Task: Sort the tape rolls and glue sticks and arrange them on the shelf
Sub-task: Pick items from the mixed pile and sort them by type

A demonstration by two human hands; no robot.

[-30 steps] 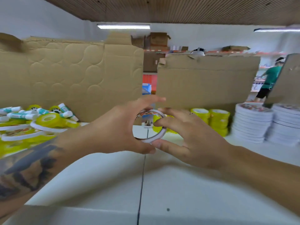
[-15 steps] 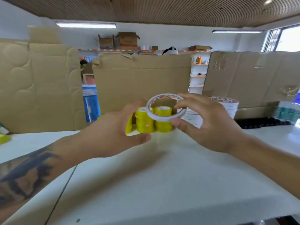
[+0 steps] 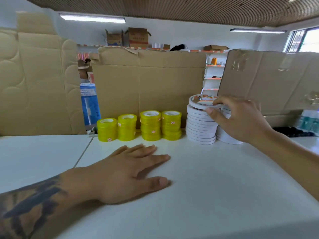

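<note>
My right hand (image 3: pixel 238 118) pinches a thin white tape roll (image 3: pixel 200 101) with a coloured label, holding it on top of the tall stack of white rolls (image 3: pixel 198 126) at the back right of the white shelf surface (image 3: pixel 207 187). A second white stack (image 3: pixel 227 137) stands just behind my right hand, mostly hidden by it. My left hand (image 3: pixel 127 171) rests flat on the shelf surface with straight fingers, holding nothing. Several short stacks of yellow tape rolls (image 3: pixel 150 125) stand in a row left of the white stack. No glue sticks are in view.
Cardboard sheets (image 3: pixel 148 87) stand upright along the back of the shelf surface, with another cardboard sheet (image 3: pixel 269 80) at the right. A blue package (image 3: pixel 89 102) shows in the gap at the left. Dark items (image 3: pixel 293 131) lie at the far right.
My right hand has carried the white roll to the right and set it on the white stack. My left hand let go and dropped flat onto the shelf surface. The view turned right.
</note>
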